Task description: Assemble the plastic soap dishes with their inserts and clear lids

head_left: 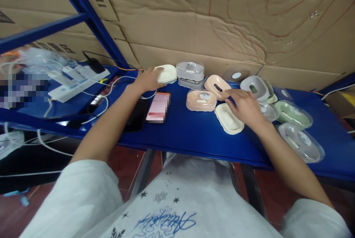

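Note:
My left hand [149, 79] reaches to the back of the blue table and has its fingers closed round the left end of a cream oval soap dish [168, 71]. My right hand [245, 105] is at the right end of a peach oval insert with a slot [215, 84], its thumb and finger at the rim. Below those fingers lies a shallow cream tray [229, 119]. Between the hands sit a peach soap dish with a clear lid and round label [201, 100] and two stacked grey lidded dishes [190, 70].
Grey [301, 141] and green lidded dishes [293, 114] crowd the right side, with a grey insert [255, 87] behind. A lit phone [158, 107] lies left of centre beside a black object [135, 116]. White cables and a power strip [79, 84] are at left. Cardboard [172, 19] walls the back.

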{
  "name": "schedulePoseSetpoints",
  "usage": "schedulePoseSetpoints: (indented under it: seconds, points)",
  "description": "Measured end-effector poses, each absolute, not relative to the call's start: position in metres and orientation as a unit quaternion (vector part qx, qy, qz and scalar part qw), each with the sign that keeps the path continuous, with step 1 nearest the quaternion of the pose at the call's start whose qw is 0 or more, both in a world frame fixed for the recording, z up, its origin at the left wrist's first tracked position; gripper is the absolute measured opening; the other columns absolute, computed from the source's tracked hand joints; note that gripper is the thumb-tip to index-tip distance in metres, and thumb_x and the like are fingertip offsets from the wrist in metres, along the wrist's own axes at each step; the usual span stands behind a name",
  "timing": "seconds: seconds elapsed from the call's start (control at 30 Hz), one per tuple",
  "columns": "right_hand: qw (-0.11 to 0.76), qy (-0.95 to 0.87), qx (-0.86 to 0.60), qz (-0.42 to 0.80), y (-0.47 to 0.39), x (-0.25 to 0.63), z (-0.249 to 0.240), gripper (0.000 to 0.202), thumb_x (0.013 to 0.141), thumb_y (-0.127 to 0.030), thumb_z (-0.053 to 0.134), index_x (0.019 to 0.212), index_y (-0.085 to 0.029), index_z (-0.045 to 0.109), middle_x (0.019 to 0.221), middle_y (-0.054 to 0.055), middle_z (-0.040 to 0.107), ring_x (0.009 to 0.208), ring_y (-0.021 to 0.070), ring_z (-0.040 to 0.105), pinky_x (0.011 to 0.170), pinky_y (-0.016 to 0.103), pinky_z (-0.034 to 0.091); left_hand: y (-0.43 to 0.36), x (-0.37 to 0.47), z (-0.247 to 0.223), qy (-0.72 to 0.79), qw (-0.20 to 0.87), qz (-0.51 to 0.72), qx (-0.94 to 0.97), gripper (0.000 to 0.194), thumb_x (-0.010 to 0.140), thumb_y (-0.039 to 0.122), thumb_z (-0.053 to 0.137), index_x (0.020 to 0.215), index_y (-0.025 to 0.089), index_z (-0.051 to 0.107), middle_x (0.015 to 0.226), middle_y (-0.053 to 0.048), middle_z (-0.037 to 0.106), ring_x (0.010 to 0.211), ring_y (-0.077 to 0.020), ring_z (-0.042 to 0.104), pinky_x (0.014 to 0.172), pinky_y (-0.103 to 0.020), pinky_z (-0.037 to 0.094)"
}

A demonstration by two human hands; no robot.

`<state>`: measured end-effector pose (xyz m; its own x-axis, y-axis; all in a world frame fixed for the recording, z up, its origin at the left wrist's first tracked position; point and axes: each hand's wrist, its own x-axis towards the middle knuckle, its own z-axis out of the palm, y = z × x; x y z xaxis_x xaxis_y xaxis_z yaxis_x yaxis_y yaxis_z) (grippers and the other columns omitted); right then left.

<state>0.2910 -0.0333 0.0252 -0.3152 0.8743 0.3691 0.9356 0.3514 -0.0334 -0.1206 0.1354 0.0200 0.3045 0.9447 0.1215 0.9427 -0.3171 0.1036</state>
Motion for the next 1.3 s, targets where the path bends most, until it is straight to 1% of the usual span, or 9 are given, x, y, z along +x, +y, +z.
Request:
schedulePoseSetpoints:
  seconds: [0.17,0.3,0.47,0.6,0.8,0.97,1.03,1.17,1.3]
  points:
    - [0.103,-0.795,-0.594,-0.064,0.015,0.278,0.025,0.034,0.101,-0.028,0.06,0.13,-0.019,0.077,0.132,0.014,0.078,0.121,0.0365,0.072,0.102,0.051,0.052,0.136,-0.133,0.03,0.574,0.047,0.122,0.809,0.072,0.096,0.054,0.074,0.153,0.014,0.055,0.159,-0.014,0.054,0.151,-0.033,0.048,0.129,-0.051,0.035]
    - [0.159,-0.771,-0.613,-0.067,0.015,0.282,0.018,0.032,0.103,-0.026,0.054,0.12,-0.021,0.081,0.12,0.011,0.082,0.108,0.0333,0.076,0.092,0.046,0.057,0.102,-0.143,0.053,0.557,0.036,0.196,0.806,0.074,0.097,0.056,0.076,0.15,0.007,0.059,0.157,-0.015,0.055,0.149,-0.0318,0.046,0.132,-0.053,0.032]
    - [0.339,-0.734,-0.583,-0.076,-0.016,0.302,0.026,0.03,0.107,-0.034,0.053,0.114,-0.021,0.078,0.113,0.011,0.082,0.101,0.0292,0.076,0.09,0.043,0.059,-0.004,-0.126,0.047,0.431,0.102,0.257,0.859,0.069,0.093,0.064,0.075,0.149,0.026,0.063,0.159,-0.009,0.054,0.149,-0.0319,0.052,0.13,-0.049,0.04]
    - [0.416,-0.72,-0.548,-0.091,-0.056,0.305,0.039,0.027,0.109,-0.041,0.056,0.108,-0.025,0.077,0.106,0.008,0.08,0.1,0.0253,0.076,0.093,0.041,0.06,-0.079,-0.087,0.002,0.355,0.227,0.194,0.886,0.062,0.093,0.05,0.081,0.15,0.036,0.063,0.168,-0.007,0.047,0.153,-0.0317,0.05,0.129,-0.049,0.042]
    - [0.26,-0.828,-0.494,-0.053,-0.085,0.289,0.018,0.049,0.108,-0.05,0.056,0.148,-0.022,0.063,0.151,0.015,0.066,0.14,0.0351,0.061,0.117,0.056,0.049,-0.094,-0.059,-0.027,0.395,0.272,0.172,0.86,0.083,0.091,0.047,0.084,0.164,0.038,0.044,0.175,-0.01,0.038,0.16,-0.0373,0.039,0.132,-0.062,0.034]
    - [0.18,-0.869,-0.46,-0.029,-0.094,0.273,0.003,0.053,0.106,-0.05,0.061,0.154,-0.027,0.06,0.169,0.013,0.047,0.159,0.037,0.041,0.125,0.063,0.041,-0.087,-0.054,-0.032,0.357,0.325,0.259,0.837,0.102,0.089,0.048,0.086,0.17,0.038,0.024,0.172,-0.013,0.038,0.158,-0.0366,0.043,0.131,-0.06,0.039]
    - [0.174,-0.878,-0.446,-0.023,-0.103,0.266,0.001,0.049,0.106,-0.045,0.063,0.152,-0.031,0.062,0.171,0.009,0.046,0.163,0.0369,0.035,0.126,0.065,0.04,-0.088,-0.053,-0.037,0.354,0.329,0.293,0.825,0.109,0.087,0.049,0.087,0.171,0.038,0.019,0.171,-0.014,0.039,0.157,-0.0378,0.045,0.13,-0.062,0.039]
    - [0.207,-0.887,-0.411,0.018,-0.118,0.254,0.001,0.04,0.11,-0.028,0.055,0.149,-0.031,0.065,0.157,0.006,0.063,0.156,0.0297,0.048,0.125,0.058,0.046,-0.089,-0.054,-0.043,0.359,0.321,0.302,0.823,0.116,0.086,0.048,0.089,0.172,0.039,0.012,0.175,-0.014,0.031,0.16,-0.0402,0.039,0.132,-0.062,0.037]
    - [0.232,-0.896,-0.373,0.064,-0.123,0.243,-0.002,0.043,0.111,-0.025,0.053,0.152,-0.028,0.062,0.149,0.007,0.069,0.15,0.0265,0.055,0.123,0.054,0.05,-0.089,-0.056,-0.041,0.357,0.288,0.296,0.838,0.112,0.089,0.046,0.087,0.173,0.043,0.013,0.178,-0.011,0.025,0.165,-0.0388,0.029,0.134,-0.062,0.034]
